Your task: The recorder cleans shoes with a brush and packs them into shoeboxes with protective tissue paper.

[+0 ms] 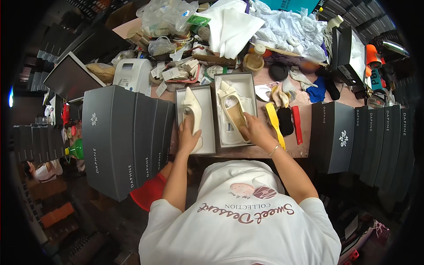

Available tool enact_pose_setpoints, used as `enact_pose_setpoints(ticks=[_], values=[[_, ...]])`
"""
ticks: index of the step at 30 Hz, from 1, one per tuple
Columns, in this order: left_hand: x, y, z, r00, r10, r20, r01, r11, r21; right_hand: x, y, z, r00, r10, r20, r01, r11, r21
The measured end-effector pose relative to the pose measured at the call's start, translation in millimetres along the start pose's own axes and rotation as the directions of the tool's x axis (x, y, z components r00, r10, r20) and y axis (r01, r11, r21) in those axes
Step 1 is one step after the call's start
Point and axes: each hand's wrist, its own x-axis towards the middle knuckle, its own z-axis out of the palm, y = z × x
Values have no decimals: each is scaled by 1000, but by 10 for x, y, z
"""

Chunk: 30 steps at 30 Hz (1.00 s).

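My left hand (188,138) is closed around a cream pointed shoe (193,105), toe toward the far side, over a shallow grey box part with a white inside (209,132). To its right stands an open grey shoebox (251,84) with white lining. Its mate, a cream pointed shoe with a bow at the toe (227,89), is over that box, tilted, with its insole showing. My right hand (256,130) grips this one near the heel. Part of each shoe is covered by my fingers.
Stacked dark grey shoeboxes flank me at left (110,145) and right (331,137). A yellow brush (274,121), a black brush (285,120) and a red bar (296,125) lie right of the shoebox. Behind are a white label printer (132,75), a bottle (256,57) and crumpled white paper (287,31).
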Motion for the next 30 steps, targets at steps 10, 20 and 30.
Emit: enact_pose_setpoints(ticks=[10,20,30], values=[[100,-322,-13,907,-129,400,392,603,-695,223,311,404,993,118,23,-113,981,-158],[-26,721,-265,979,199,-52,-197,836,-512,-424,137,-714,912,409,-22,-175,439,881],[575,1324,1091,993,86,84,-80,994,-69,-1276,1392,-1126,672,572,-470,-388,813,435]])
